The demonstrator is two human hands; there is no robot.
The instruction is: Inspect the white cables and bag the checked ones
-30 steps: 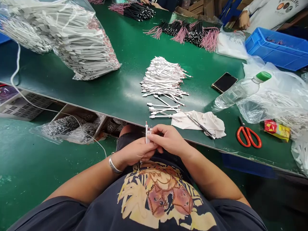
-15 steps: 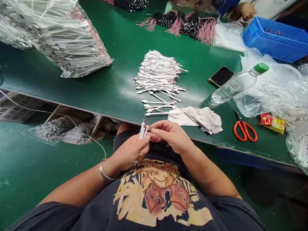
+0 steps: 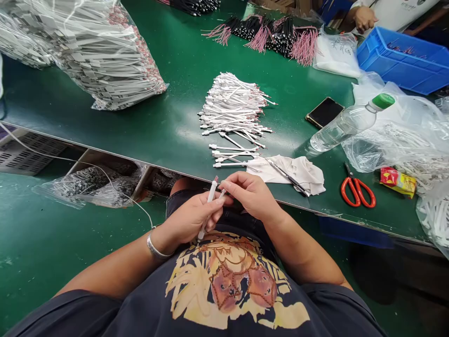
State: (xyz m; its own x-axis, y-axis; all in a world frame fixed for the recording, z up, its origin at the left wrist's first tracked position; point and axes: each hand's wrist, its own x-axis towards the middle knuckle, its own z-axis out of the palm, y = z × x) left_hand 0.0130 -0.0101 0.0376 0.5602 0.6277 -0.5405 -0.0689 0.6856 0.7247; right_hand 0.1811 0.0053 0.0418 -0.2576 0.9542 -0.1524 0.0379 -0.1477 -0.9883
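- The left hand [image 3: 189, 222] was closed, gripping a white connector cable [image 3: 211, 196] upright just off the tabletop's [image 3: 168, 135] near edge.
- The right hand [image 3: 250, 195] was curled, seeming to pinch a second white cable end [image 3: 222, 194].
- Steady, close fingertip control looked best for such slim parts.

Nothing legible. Dark print on the co-worker's white shirt [image 3: 396, 8], at the top edge, too small to read; handwritten marks on the white bag [image 3: 340, 49] unreadable; print on the red-and-yellow packet [image 3: 397, 182], near the counter's right edge, too blurred.
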